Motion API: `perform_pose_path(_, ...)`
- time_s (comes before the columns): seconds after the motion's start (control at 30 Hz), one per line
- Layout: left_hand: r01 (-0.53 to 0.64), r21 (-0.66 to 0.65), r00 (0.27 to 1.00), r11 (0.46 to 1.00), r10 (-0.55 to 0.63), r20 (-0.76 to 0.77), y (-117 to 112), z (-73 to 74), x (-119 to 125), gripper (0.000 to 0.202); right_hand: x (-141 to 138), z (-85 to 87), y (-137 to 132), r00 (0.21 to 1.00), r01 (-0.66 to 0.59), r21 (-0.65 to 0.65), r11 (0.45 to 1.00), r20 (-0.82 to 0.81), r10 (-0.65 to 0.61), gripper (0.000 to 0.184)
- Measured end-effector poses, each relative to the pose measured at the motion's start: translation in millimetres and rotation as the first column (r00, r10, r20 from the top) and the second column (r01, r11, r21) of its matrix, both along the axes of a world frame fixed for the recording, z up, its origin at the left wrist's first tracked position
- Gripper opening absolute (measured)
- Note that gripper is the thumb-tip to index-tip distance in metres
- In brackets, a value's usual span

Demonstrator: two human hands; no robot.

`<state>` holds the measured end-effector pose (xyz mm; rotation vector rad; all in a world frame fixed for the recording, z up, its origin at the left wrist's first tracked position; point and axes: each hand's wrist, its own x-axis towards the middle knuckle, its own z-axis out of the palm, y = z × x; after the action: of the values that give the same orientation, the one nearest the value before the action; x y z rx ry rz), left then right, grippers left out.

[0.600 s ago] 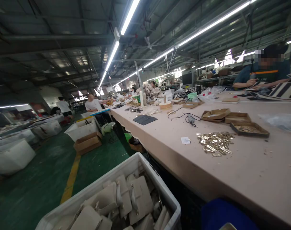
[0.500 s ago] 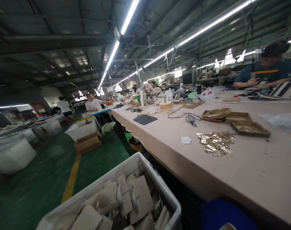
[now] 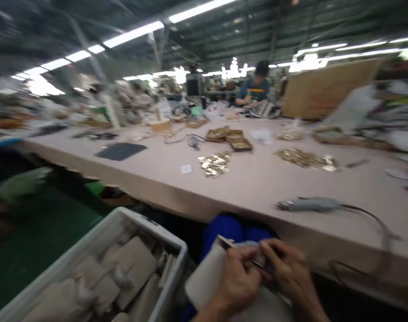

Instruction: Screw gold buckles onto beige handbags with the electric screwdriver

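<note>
— What does the head camera show closest to the person?

— A cream bag (image 3: 204, 284), held low in front of the body and below the near edge of the table (image 3: 264, 183). The left hand (image 3: 239, 281) is closed round its top. The right hand (image 3: 287, 273) has its fingers curled narrow at the same edge, but the blur hides whether they grip.

— And the containers?

— A white bin (image 3: 163, 235) stands just left of the hands, heaped with pale bags (image 3: 130, 264) lying at all angles. Far across the table, shallow brown trays (image 3: 239, 144) sit touching each other. Something gold glints in the nearest one, too blurred to name.

— Anything loose?

— A heap of gold fittings (image 3: 214, 163) lies just before the trays. A grey tool (image 3: 311, 205) with a cord lies near the table's edge.
</note>
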<state>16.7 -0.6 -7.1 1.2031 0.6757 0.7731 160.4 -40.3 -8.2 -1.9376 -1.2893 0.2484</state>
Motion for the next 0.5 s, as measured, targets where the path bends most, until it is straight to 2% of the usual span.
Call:
perform_pose_path(0.03,0.046,-0.006,0.999,0.999,-0.046,-0.023,2,-4.4,7,0.03,4,0.4,-4,0.989,-0.059,0.027,0.998,-0.131,0.062,0.043)
perform_pose_path(0.1,0.043,-0.015,0.997,0.999,-0.044,-0.06,9,-13.3,18,0.037,11,-1.2,-4,0.938,-0.113,0.104,0.988,-0.315,0.141,0.038)
perform_pose_path(0.23,0.057,-0.047,0.995,0.997,-0.061,-0.076,15,-18.9,22,0.038,13,-2.8,1,0.893,-0.066,0.138,0.988,-0.433,0.12,0.036)
perform_pose_path(0.33,0.002,-0.068,0.997,0.998,-0.008,-0.082,12,-15.6,22,0.033,11,-3.4,1,0.89,-0.059,0.139,0.989,-0.442,0.115,0.041)
perform_pose_path(0.43,-0.077,-0.067,0.994,0.995,0.071,-0.082,5,-14.0,25,0.032,10,-6.8,5,0.938,-0.047,0.202,0.978,-0.327,0.113,0.045)
perform_pose_path(0.5,-0.121,-0.075,0.991,0.99,0.115,-0.074,0,-16.6,25,0.037,9,-9.4,10,0.961,-0.083,0.228,0.97,-0.239,0.138,0.047)
